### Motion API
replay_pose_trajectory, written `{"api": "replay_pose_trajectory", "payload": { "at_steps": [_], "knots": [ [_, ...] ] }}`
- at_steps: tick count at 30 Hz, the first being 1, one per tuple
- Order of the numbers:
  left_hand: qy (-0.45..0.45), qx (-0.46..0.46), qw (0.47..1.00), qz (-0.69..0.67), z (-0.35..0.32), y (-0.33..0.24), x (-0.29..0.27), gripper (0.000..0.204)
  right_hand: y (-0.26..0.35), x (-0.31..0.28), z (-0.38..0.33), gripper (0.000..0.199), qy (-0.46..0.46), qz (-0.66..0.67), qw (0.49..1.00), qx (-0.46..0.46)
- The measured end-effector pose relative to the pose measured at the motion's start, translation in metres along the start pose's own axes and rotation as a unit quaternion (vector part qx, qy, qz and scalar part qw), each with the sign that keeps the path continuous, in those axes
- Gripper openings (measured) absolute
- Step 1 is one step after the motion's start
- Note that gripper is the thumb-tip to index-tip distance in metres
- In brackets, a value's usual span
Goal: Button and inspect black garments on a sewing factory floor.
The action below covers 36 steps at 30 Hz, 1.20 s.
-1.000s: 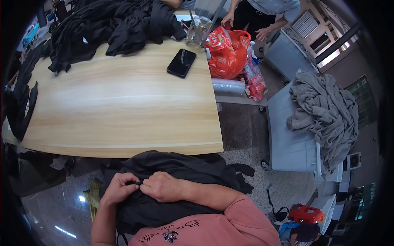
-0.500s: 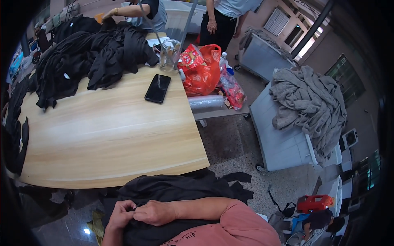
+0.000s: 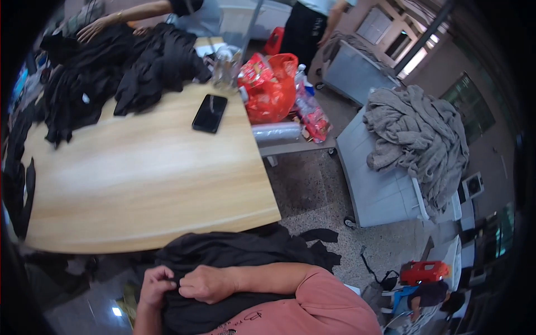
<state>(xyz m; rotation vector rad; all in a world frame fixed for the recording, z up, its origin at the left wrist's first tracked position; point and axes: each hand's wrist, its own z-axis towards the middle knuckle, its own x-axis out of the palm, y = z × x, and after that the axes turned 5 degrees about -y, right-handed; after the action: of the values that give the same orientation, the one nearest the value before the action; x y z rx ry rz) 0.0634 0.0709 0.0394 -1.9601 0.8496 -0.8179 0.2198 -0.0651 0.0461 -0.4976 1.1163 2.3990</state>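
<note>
A crumpled black garment lay bunched against the person's chest below the table edge, its upper folds pinched together, loose ends trailing toward the floor.

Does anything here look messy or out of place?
Some things do. A grey heap of cloth spills over the edge of a grey cart. Dark scraps lie on the floor. Both hands, left and right, pinch a black garment in the lap.

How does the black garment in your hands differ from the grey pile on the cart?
The black garment is dark, gripped by the left hand and right hand against the body. The grey pile is pale, untouched, heaped on a cart and spilling over its edge. Both are crumpled cloth.
</note>
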Motion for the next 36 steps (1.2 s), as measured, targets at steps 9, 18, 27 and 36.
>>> {"api": "replay_pose_trajectory", "payload": {
  "at_steps": [9, 18, 27, 36],
  "knots": [
    [0.050, -0.040, 0.998, 0.015, 0.014, -0.022, 0.033, 0.009, 0.001, -0.028, -0.003, 0.012, -0.010, -0.052, 0.998, -0.014],
    [0.030, 0.019, 0.999, 0.006, 0.003, -0.020, 0.031, 0.008, 0.002, -0.018, 0.004, 0.024, -0.072, -0.117, 0.990, -0.018],
    [0.052, 0.093, 0.994, 0.039, 0.000, -0.017, 0.028, 0.006, 0.005, -0.018, 0.006, 0.022, -0.059, -0.171, 0.983, -0.019],
    [0.006, 0.081, 0.997, -0.004, -0.006, 0.006, 0.028, 0.005, 0.002, -0.018, 0.007, 0.018, -0.008, -0.125, 0.990, 0.069]
  ]
}}
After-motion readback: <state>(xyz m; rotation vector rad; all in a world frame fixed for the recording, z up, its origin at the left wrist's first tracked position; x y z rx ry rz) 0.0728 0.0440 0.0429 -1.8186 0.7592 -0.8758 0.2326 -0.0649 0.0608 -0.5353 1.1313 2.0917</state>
